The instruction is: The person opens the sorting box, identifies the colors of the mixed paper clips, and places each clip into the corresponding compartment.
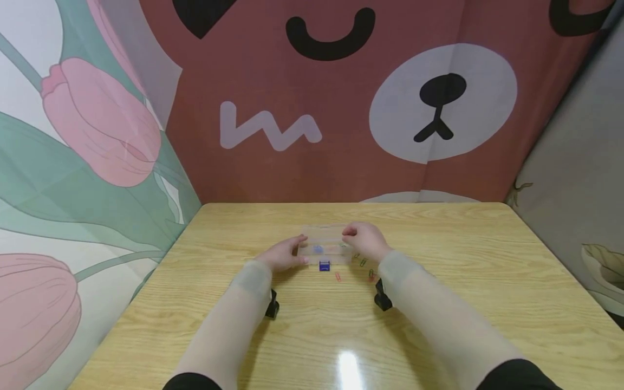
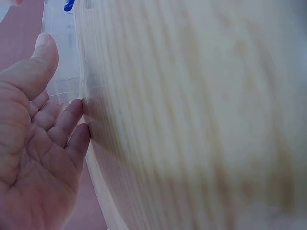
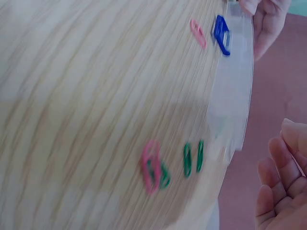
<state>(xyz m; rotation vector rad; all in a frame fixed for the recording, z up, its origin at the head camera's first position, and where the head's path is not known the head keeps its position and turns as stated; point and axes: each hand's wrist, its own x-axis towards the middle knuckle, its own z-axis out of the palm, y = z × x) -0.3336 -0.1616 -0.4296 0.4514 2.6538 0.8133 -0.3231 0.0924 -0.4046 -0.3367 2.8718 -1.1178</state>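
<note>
A clear plastic compartment box lies on the table, with bluish contents showing through one section. At its front edge sits a blue latch-like piece. My left hand holds the box's left end, thumb at the front and fingers round the side. Over the right part of the box is my right hand, its thumb and forefinger brought together; I cannot tell whether something small is between them. Paper clips lie nearby: a pink paper clip before the box, and green paper clips by its right end.
Another pink paper clip overlaps a green one farther right on the wooden table. Behind the table's far edge hangs a brown cloth with a bear's face. A flowered cloth hangs at the left.
</note>
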